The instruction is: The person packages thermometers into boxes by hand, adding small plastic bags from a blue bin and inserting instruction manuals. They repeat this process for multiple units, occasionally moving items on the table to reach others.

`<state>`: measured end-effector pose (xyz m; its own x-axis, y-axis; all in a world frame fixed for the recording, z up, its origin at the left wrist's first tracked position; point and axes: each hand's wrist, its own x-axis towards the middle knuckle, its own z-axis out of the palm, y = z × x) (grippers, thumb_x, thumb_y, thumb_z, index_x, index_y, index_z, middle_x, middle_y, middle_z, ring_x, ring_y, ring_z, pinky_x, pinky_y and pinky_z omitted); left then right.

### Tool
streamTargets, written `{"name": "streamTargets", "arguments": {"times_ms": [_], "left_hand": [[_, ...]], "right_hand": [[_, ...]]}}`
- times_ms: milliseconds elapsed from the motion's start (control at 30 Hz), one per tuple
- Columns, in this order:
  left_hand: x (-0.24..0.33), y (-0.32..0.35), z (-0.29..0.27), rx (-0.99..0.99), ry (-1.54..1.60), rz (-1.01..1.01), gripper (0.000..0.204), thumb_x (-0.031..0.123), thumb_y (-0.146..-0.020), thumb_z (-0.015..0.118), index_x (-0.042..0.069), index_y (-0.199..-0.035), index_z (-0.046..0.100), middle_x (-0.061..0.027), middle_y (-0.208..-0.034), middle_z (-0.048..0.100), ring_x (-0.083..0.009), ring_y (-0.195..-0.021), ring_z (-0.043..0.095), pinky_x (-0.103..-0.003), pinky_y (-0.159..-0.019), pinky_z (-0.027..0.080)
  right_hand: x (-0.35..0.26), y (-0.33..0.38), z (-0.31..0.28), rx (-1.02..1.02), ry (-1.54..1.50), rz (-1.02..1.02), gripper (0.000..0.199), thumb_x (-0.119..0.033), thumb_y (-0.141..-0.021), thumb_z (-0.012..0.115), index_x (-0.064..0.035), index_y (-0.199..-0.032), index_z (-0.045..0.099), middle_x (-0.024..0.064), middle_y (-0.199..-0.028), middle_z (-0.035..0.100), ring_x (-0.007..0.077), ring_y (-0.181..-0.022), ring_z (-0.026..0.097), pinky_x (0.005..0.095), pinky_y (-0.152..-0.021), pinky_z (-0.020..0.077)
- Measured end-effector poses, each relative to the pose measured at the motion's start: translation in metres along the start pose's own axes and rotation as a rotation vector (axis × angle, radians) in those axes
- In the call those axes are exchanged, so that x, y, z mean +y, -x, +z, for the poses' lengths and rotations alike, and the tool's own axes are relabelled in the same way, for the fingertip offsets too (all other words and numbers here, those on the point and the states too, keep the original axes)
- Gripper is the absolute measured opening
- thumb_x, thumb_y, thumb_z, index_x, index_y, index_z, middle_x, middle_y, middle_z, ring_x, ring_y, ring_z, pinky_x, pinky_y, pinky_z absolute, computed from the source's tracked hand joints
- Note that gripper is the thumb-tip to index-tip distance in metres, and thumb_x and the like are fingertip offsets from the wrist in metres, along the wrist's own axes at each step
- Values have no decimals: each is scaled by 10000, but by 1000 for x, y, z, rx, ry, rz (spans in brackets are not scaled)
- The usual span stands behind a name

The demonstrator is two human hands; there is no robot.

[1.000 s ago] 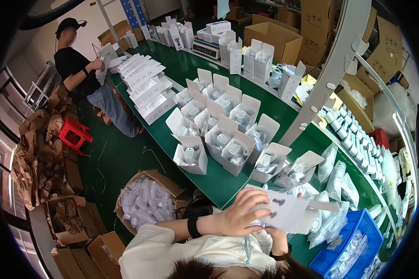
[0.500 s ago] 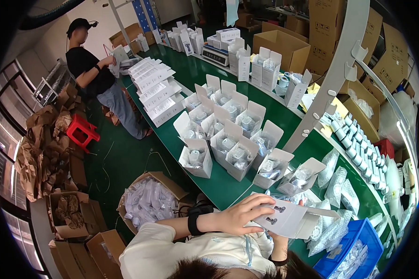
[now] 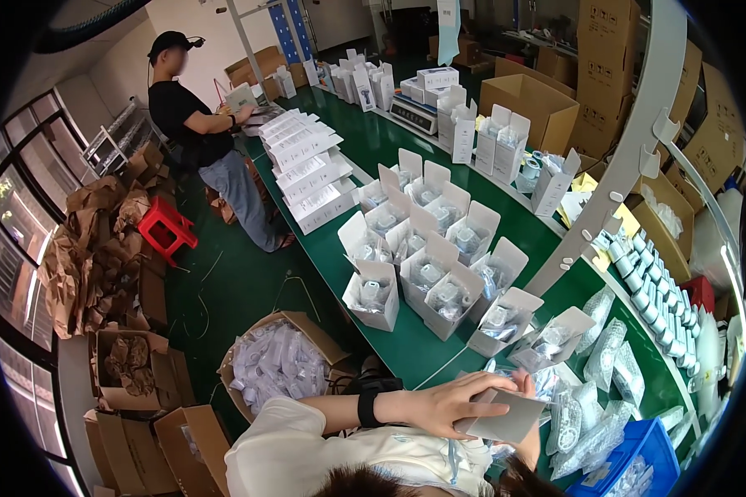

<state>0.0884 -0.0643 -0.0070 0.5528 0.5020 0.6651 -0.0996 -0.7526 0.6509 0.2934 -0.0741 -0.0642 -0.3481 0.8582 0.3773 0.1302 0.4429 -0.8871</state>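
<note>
White carton (image 3: 512,418) to the left of a blue bin (image 3: 656,437), gripped from two sides — left hand (image 3: 448,406) with fingers spread over it, right hand (image 3: 528,443) clasping the opposite side — could crease if squeezed too hard, or, swung wide, knock the open box (image 3: 577,325) standing beyond the bin

We observe a pale card carton (image 3: 515,417), its plain, flat panel greyed by shade and turned upward toward us. It sits at a tilt, held between the left hand (image 3: 449,405) and the right hand (image 3: 529,442). Fingers cover part of it; we cannot tell whether its ends are open.
</note>
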Motion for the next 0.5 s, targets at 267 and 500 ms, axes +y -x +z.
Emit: {"name": "streamTargets", "arguments": {"times_ms": [267,500], "left_hand": [[-16,6,-4,-175,-13,-240,693,98,-600,738,168,-1193,386,-183,-1244,339,-351,-1087,419,-411,-860,371],[-26,12,-4,-213,-148,-449,635,147,-613,732,180,-1162,415,-140,-1239,336,-344,-1109,387,-413,-886,367]], "right_hand": [[153,4,-137,395,1311,674,693,-387,-730,619,-200,-1326,317,229,-1270,373,424,-1234,220,543,-935,260],[171,0,-115,64,1279,796,416,-299,-682,630,-160,-1069,567,77,-1056,555,361,-1170,339,559,-894,281]]}}
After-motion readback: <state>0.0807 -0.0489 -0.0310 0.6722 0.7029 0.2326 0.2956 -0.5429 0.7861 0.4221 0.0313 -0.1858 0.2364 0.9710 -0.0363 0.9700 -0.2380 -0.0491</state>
